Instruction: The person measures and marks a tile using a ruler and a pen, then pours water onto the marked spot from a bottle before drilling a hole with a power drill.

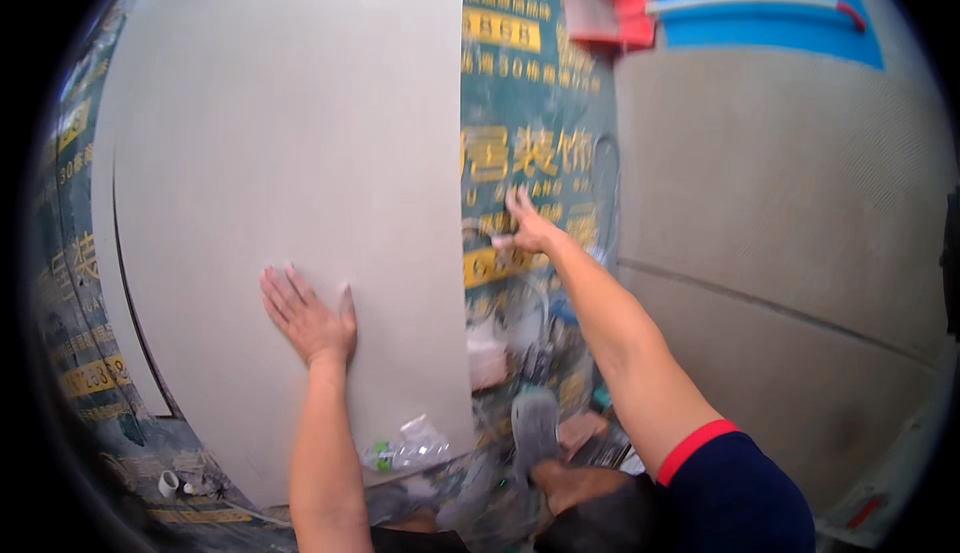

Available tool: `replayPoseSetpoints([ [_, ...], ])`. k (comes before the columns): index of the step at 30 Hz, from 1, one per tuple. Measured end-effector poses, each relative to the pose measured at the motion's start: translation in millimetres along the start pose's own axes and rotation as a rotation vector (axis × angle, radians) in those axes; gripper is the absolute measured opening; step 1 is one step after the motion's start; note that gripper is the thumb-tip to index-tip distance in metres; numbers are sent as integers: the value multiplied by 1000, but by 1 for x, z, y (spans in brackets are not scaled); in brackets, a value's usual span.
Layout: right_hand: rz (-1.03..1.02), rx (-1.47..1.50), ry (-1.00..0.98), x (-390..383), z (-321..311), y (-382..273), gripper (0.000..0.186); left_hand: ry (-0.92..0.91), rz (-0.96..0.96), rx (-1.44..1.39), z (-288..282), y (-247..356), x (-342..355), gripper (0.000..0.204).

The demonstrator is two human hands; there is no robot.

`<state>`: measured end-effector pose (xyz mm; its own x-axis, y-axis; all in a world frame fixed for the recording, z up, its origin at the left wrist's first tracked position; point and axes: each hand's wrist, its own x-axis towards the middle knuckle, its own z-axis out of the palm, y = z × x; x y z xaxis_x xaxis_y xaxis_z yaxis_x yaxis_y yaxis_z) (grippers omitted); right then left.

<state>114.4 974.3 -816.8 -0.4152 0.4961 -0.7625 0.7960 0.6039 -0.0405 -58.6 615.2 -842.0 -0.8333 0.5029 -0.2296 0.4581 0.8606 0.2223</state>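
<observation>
My left hand [312,323] lies on a large smooth light-grey panel [300,133], palm down with its fingers stretched out. Nothing is held in it. To the right, my right hand [527,228] reaches over the green floor sheet [535,103] with yellow print, just beyond the panel's right edge. Its fingers are apart and no object shows in them; whether they touch the sheet I cannot tell. A clear plastic bottle [418,445] with a green label lies at the panel's near right corner.
A red dustpan [625,13] with a white handle lies at the far right, partly over a blue sheet [780,28]. Large grey-brown slabs [770,183] cover the right side. Blurred clutter surrounds my grey shoe [535,433]. A small white roll [168,483] sits at lower left.
</observation>
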Motion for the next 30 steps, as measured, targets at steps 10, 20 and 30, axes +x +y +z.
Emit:
replayPoseSetpoints([
  [10, -248, -204, 911, 284, -335, -100, 67, -2, -110, 69, 17, -14, -5, 102],
  [20, -376, -392, 674, 431, -403, -87, 37, -16, -215, -60, 36, -10, -26, 90],
  [30, -434, 320, 653, 454, -474, -65, 25, 6, -280, -157, -24, 12, -21, 72],
])
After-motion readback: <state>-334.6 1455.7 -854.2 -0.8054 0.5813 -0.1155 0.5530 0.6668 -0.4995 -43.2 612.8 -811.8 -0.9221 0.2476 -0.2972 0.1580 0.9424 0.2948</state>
